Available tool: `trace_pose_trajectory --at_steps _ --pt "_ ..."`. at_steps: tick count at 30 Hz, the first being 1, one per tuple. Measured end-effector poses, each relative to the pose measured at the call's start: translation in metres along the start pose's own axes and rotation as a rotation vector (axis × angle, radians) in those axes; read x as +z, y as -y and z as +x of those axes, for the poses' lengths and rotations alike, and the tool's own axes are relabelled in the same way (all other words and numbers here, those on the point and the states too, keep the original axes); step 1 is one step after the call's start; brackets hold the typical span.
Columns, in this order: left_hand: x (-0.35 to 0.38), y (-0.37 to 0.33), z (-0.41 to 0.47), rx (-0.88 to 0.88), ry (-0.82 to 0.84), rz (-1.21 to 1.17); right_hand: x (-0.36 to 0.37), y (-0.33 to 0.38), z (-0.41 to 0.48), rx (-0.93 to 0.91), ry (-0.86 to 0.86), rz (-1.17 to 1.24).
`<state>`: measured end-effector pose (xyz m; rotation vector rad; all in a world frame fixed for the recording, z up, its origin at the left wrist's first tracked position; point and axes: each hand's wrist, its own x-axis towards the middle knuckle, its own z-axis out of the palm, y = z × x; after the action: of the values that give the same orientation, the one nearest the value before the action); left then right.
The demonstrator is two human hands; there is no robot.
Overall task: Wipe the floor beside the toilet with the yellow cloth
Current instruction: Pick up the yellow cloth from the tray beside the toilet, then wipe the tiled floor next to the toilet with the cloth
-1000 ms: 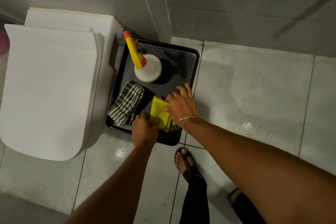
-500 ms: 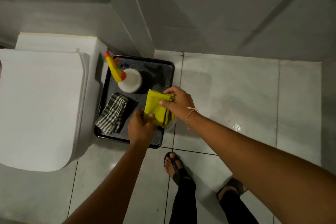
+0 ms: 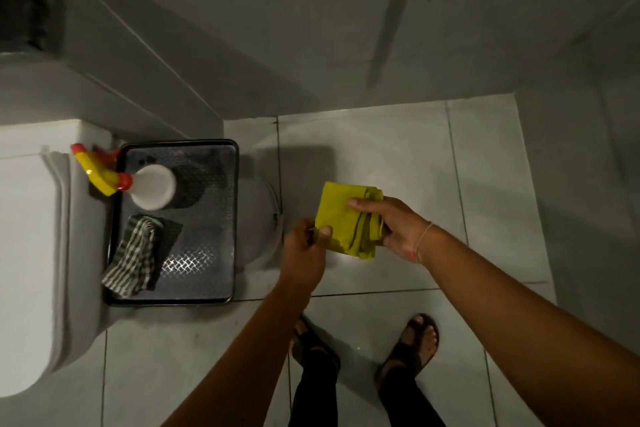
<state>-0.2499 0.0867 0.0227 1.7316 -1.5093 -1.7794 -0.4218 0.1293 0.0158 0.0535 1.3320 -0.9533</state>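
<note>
The folded yellow cloth point(image 3: 343, 217) hangs in the air above the pale floor tiles point(image 3: 398, 156), to the right of the black tray. My left hand point(image 3: 304, 253) pinches its lower left corner. My right hand point(image 3: 391, 225) grips its right side, thumb on top. The white toilet point(image 3: 34, 236) with its lid down fills the left edge.
A black tray point(image 3: 214, 253) on the floor against the toilet holds a white spray bottle point(image 3: 154, 187) with a yellow and red trigger and a checked cloth point(image 3: 133, 253). My two sandalled feet point(image 3: 415, 343) stand below. Grey walls close the back and right.
Both hands lifted the yellow cloth out of the tray and carried it to the right, over the open tiles. The view tilted up and right.
</note>
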Motion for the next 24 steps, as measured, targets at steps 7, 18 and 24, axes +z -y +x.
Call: trace_pose_trajectory --at_steps 7,18,24 --pt "0.081 0.060 0.008 -0.059 0.118 0.067 -0.086 -0.059 0.017 0.074 -0.134 0.046" --pt "0.075 0.204 0.119 0.281 0.250 1.297 -0.156 -0.167 0.087 -0.015 -0.599 0.255" --pt "0.077 0.248 0.202 0.370 0.296 1.529 -0.186 -0.193 0.147 -0.147 -0.828 0.141"
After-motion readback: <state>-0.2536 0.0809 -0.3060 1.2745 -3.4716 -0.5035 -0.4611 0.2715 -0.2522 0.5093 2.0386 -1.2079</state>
